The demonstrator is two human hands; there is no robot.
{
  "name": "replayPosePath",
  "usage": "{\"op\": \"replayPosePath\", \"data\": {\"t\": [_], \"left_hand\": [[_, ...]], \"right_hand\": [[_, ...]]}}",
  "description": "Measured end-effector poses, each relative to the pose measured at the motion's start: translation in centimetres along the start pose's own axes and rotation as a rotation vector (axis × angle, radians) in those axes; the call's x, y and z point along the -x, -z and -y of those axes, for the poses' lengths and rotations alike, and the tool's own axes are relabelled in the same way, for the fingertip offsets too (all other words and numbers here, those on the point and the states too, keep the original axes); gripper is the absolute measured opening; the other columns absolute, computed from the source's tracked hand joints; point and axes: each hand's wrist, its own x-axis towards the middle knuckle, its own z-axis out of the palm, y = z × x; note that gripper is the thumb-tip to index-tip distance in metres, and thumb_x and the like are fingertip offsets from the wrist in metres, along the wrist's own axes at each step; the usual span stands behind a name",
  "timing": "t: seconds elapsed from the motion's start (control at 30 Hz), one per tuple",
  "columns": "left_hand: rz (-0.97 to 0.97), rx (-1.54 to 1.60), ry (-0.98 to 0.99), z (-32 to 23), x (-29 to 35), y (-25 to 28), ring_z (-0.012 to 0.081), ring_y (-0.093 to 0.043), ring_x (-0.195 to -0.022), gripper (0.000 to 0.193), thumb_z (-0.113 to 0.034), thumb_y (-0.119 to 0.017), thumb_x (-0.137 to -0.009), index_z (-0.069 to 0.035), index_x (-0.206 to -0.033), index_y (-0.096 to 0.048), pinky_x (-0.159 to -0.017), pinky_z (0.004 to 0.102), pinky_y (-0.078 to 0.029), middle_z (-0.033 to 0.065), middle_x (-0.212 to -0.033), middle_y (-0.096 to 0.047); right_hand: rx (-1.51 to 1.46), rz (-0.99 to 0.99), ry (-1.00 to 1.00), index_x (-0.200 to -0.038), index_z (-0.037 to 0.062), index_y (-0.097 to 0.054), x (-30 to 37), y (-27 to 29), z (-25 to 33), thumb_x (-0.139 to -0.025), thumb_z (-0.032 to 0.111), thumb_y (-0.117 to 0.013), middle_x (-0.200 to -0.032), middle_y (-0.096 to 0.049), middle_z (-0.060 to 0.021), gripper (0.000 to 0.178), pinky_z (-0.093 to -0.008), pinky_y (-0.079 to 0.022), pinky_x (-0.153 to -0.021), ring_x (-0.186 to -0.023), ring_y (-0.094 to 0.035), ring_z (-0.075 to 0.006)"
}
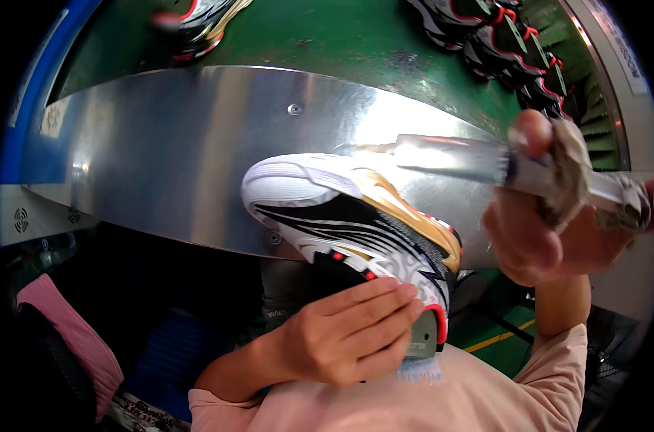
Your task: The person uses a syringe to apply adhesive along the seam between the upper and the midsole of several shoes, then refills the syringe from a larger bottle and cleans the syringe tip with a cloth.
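A white, black and gold sports shoe (355, 227) lies tilted on its side over the near edge of a metal plate, toe to the left and sole facing away from me. My left hand (352, 331) grips it near the heel collar, fingers pressed along the upper. A grey shoe last (422, 335) shows in the shoe's opening. In my right hand (550, 230) is a slim tool with a silver shaft (449, 157) and a handle wrapped in worn tape. The shaft points left, just above the sole edge. Motion blurs the hand and the tool, so its exact kind is unclear.
The curved metal plate (154, 158) spans the front of a green conveyor belt (327, 43). Several similar shoes (499, 50) stand at the far right, and another shoe (201, 29) at the far left. Pink fabric (71, 338) hangs at the lower left.
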Motion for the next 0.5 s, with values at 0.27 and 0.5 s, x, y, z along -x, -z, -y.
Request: {"op": "replayPosePath", "data": {"t": [0.27, 0.5], "left_hand": [[-0.083, 0.025, -0.04, -0.8, -2.2, -1.9, 0.0254, -0.062, -0.096, 0.009, -0.008, -0.059, -0.071, -0.002, -0.078, -0.059, -0.09, 0.0362, -0.048, 0.0126, -0.097, -0.064], [-0.171, 0.005, -0.026, -2.0, -3.4, -3.0, 0.0285, -0.06, -0.097, 0.023, -0.017, -0.055, -0.07, 0.001, -0.083, -0.06, -0.095, 0.039, -0.043, 0.0138, -0.093, -0.064]], "right_hand": [[0.027, -0.013, -0.246, -0.126, -0.0006, -0.028, -4.0, 0.0, 0.4, -0.068, 0.081, -0.045, -0.072, -0.05, -0.0129, 0.101, -0.0207, -0.038, -0.042, -0.053, -0.044, -0.0127], [0.06, -0.074, -0.34, -0.124, -0.0016, -0.029, -4.7, -0.1, 1.3, -0.068, 0.081, -0.044, -0.072, -0.051, -0.0139, 0.101, -0.0214, -0.04, -0.042, -0.052, -0.044, -0.0127]]}}
